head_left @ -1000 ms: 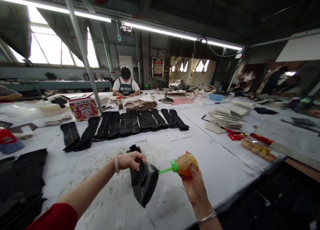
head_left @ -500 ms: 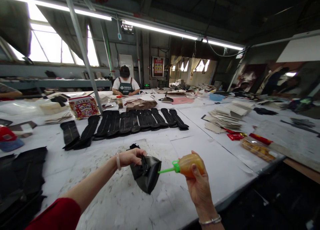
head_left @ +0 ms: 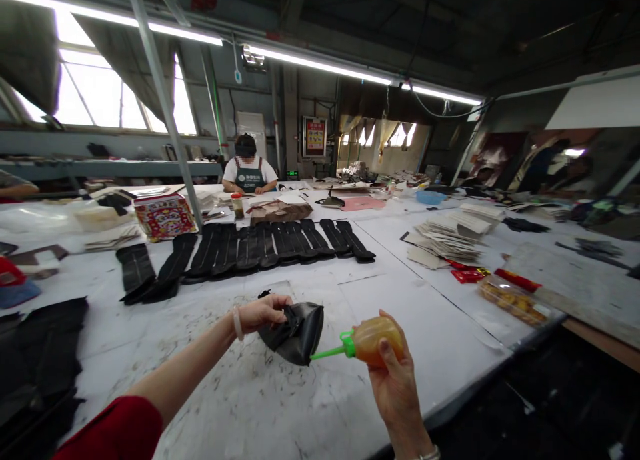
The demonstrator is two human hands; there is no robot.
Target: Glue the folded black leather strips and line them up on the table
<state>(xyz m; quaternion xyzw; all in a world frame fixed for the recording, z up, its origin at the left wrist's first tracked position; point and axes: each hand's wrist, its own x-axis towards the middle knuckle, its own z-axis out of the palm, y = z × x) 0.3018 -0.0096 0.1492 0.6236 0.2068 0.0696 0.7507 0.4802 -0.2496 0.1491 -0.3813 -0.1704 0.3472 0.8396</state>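
My left hand [head_left: 270, 311] pinches a black leather-like piece [head_left: 300, 333] at its upper left, holding it folded above the white table [head_left: 240, 407]. In my right hand [head_left: 397, 380] is a squeeze bottle [head_left: 376, 340] of amber liquid with a long green nozzle. The nozzle tip is at the lower right edge of the black piece; whether it touches cannot be made out. Beyond my hands lies a row of similar black pieces [head_left: 265, 245] with light lines down their middles.
More black pieces [head_left: 43, 353] are stacked at the left. A patterned red box [head_left: 165, 217] stands by a metal pole [head_left: 163, 103]. To the right lie a pile of pale sheets [head_left: 450, 237] and a clear food container [head_left: 513, 301]. Across the table sits a person [head_left: 249, 170] in an apron.
The black piece has been turned, its lower tip rising slightly. The bottle has shifted a little left and down, its nozzle moving from the right side to the piece's lower corner.
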